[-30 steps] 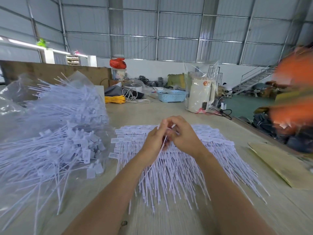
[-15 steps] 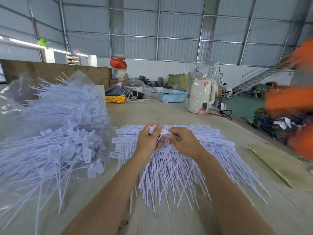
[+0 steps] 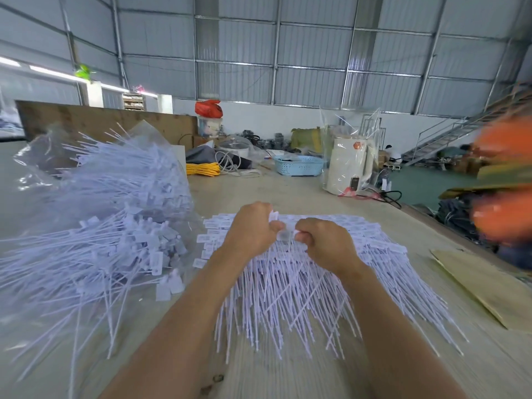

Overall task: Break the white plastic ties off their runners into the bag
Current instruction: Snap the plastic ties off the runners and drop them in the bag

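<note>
My left hand (image 3: 253, 231) and my right hand (image 3: 325, 243) meet over the far edge of the pile of white ties (image 3: 288, 286) spread in front of me on the table (image 3: 288, 194). The fingers of both hands are curled, and between them I pinch a small bunch of ties by their flat tag ends (image 3: 283, 234); the left thumb and fingers close on one side of it, the right fingertips on the other, with the two hands just beside each other. The thin tails of the ties I hold hang down and toward me, mixing with the tails of the pile so that I cannot tell exactly how many I have in my grip. The pile fans out from a row of tags at its far side to loose tips near my forearms. To my left lies the clear plastic bag (image 3: 49, 156), bulging with ties (image 3: 109, 226) already loose, and many of them spill out of its mouth onto the table beside the pile. Farther back on the table stand a white kettle (image 3: 345, 168) wrapped in clear plastic, a light blue basket (image 3: 299, 165), a coil of yellow cord (image 3: 203, 169) and a red bag (image 3: 208, 108) on top of a tub. A flat piece of cardboard (image 3: 483, 283) lies at the right edge of the table, and beyond it there is a blurred orange shape (image 3: 503, 180) that I cannot make out.
</note>
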Demonstrator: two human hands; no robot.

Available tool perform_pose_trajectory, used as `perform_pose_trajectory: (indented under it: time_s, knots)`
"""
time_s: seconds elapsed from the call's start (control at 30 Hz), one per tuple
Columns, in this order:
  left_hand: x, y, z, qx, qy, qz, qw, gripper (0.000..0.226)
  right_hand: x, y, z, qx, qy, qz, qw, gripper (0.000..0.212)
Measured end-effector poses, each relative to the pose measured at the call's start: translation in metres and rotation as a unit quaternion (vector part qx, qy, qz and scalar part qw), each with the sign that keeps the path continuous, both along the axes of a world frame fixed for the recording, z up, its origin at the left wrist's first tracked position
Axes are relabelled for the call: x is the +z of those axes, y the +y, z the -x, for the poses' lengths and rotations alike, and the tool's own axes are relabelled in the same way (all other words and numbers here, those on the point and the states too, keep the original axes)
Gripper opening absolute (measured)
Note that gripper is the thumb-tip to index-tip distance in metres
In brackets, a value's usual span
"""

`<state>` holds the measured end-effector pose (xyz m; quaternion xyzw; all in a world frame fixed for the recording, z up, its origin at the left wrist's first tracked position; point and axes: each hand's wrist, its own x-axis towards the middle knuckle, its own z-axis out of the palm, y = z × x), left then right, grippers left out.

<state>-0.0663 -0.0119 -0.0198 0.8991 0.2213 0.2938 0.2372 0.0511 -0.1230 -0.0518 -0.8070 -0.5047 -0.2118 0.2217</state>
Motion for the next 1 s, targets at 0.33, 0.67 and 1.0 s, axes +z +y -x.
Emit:
perform_pose_trajectory:
  time_s: [0.33, 0.67, 1.0]
  knots:
    - [0.052, 0.072, 0.082, 0.16, -0.062, -0.196, 0.965, 0.023, -0.001, 0.001, -0.007, 0.019, 0.103, -0.099, 0.99, 0.021]
    - [-0.013, 0.141, 0.153, 0.213, 0.353, -0.04, 0.91, 0.117, -0.004, 0.004, -0.008, 0.033, 0.124, -0.125, 0.984, 0.018]
    - [0.019, 0.064, 0.059, 0.047, 0.123, -0.065, 0.989, 0.118, 0.001, 0.003, -0.002, 0.065, 0.149, -0.142, 0.976, 0.015]
